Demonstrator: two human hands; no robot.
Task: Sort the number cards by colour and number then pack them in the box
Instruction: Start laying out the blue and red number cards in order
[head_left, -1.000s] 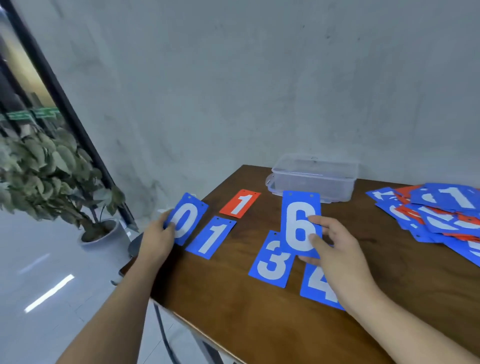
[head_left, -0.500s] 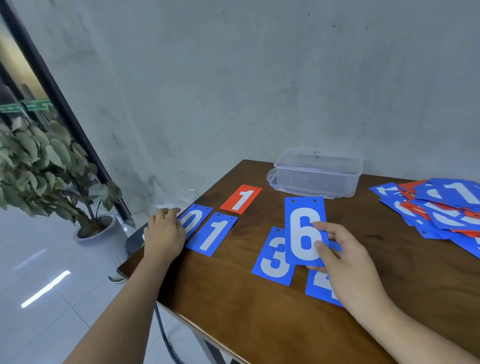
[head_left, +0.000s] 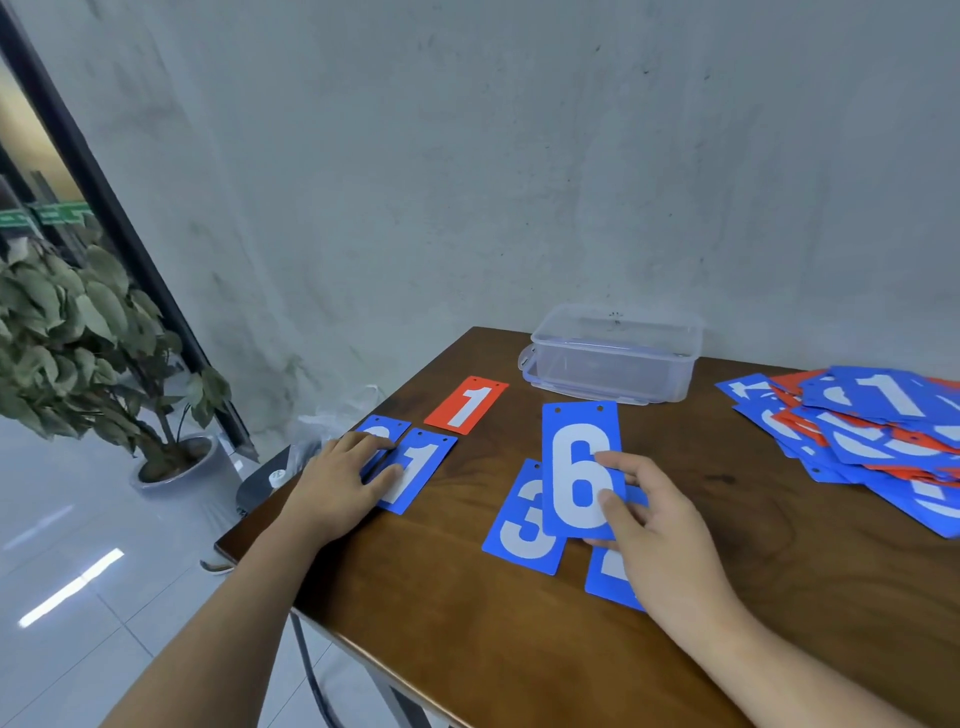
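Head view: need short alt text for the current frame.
A person's right hand pinches a blue 6 card above a blue 3 card on a wooden table; the left hand presses flat on a blue 1 card and another blue card beside it. Beyond lie a red 1 card, a clear box and an unsorted card pile.

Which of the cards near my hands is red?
The red 1, lying untouched behind the blue 1; every other card there is blue.

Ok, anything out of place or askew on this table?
Only mid-sort mess: the blue 6 card, pinched by the right hand, overlaps the blue 3 card; the unsorted pile lies jumbled on the right.
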